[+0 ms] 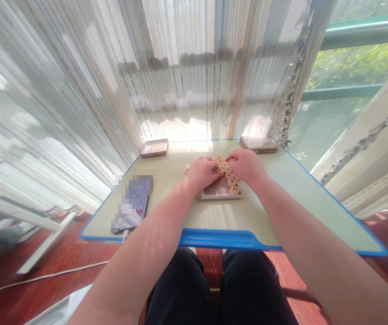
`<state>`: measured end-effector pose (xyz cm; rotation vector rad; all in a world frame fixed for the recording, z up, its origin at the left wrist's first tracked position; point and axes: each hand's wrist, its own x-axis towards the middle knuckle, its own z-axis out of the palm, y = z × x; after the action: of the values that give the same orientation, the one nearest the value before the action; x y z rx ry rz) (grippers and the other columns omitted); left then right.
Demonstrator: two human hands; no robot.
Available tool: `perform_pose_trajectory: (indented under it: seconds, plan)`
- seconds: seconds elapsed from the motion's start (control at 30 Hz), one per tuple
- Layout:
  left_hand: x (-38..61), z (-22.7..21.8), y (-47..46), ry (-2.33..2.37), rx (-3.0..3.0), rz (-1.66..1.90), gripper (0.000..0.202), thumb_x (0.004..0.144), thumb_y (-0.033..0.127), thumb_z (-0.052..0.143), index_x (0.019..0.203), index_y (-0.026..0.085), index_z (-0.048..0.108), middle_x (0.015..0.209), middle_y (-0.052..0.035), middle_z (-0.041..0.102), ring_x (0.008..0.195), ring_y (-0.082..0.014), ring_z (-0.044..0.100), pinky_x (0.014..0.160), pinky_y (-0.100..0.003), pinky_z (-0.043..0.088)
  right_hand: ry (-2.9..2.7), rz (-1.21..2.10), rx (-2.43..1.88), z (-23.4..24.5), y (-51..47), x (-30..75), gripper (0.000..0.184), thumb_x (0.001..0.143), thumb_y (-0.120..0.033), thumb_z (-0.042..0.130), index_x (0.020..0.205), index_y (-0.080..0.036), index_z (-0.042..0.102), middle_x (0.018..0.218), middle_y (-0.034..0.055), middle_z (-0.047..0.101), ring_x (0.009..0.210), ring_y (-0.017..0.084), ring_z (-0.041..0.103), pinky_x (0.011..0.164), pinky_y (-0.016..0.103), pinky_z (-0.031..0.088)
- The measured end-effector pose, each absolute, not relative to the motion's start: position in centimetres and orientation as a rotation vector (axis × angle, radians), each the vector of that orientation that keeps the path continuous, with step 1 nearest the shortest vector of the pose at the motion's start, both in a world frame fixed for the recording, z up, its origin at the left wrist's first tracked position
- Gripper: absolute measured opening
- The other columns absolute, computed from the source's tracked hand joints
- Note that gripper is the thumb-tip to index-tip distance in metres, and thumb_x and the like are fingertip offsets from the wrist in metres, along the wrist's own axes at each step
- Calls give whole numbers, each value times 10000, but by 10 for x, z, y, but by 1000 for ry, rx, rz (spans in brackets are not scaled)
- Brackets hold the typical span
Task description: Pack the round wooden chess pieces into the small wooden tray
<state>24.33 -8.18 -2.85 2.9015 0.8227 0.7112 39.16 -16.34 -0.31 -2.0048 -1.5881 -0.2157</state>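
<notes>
Head view: round pieces [229, 175] are seemingly being arranged by left hand [202, 172] and right hand [247, 165], each grip's closure indiscernible; gentle alignment seems needed next.

one view, worn on the head. looks forward and down from above the legs [176, 293], over the table [292, 189], towards the curtain [194, 81]. range close: legs cut by the lower edge, table's full width in frame.
</notes>
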Motion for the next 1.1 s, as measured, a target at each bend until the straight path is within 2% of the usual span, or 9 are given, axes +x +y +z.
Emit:
perform_pose_trajectory:
  seconds: [0.47, 0.8, 1.1]
  plan:
    - [245, -28, -84, 882, 2916, 671, 219, 819, 396, 601, 895, 234, 728, 907, -45, 661, 873, -199, 614, 761, -282, 484, -1649, -105, -2154, -7, -160, 396, 307, 801, -192, 468, 885, -220, 762, 1012, 69, 709, 904, 217, 632, 777, 293, 452]
    - [244, -29, -82, 847, 2914, 683, 219, 814, 397, 608, 888, 224, 720, 897, -44, 659, 863, -200, 612, 756, -287, 486, -1591, 18, -2146, -10, -159, 401, 228, 760, -292, 568, 875, -209, 747, 956, 56, 721, 839, 208, 631, 725, 279, 448]
    - [244, -28, -83, 862, 2893, 659, 235, 826, 396, 593, 934, 230, 718, 933, -43, 668, 903, -206, 613, 772, -288, 487, -1654, 63, -2139, -12, -155, 406, 236, 742, -266, 573, 871, -211, 762, 1011, 66, 701, 811, 200, 625, 728, 282, 452]
